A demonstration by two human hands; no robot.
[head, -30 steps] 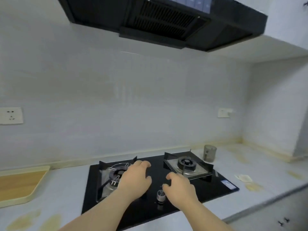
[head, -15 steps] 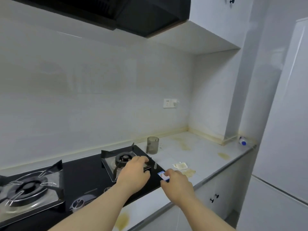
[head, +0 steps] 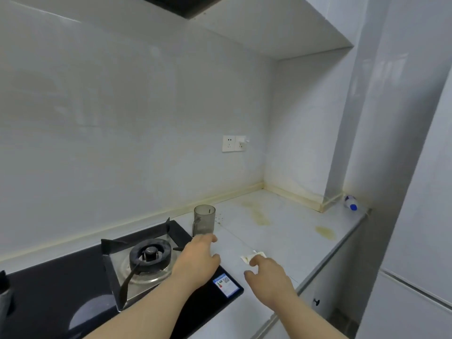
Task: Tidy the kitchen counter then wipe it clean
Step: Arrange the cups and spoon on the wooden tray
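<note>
- Pale tiled walls meet at a corner above a light counter (head: 281, 231), which carries 2 yellowish stains toward its far right end.
- A black stove (head: 61, 285) fills the counter's left part, 1 burner (head: 149, 255) sitting on a steel plate with a foil guard around it; a blue sticker (head: 226, 285) marks the stove's near right corner.
- A smoky grey cup (head: 204, 220) stands upright just beyond the stove's right edge, with dark specks on the counter beside it.
- The left hand (head: 198, 263) reaches over the stove's right edge, fingers loosely spread and holding nothing, fingertips just short of the cup's base.
- The right hand (head: 269, 275) hovers over the counter, fingers curled but empty, its fingertips at the edge of a small scrap of paper (head: 253, 255) lying flat; whether they touch it cannot be told.
- A small bottle (head: 350, 203) with a blue cap lies at the counter's far right, against the wall.
- 2 wall sockets (head: 234, 143) sit above the counter.
</note>
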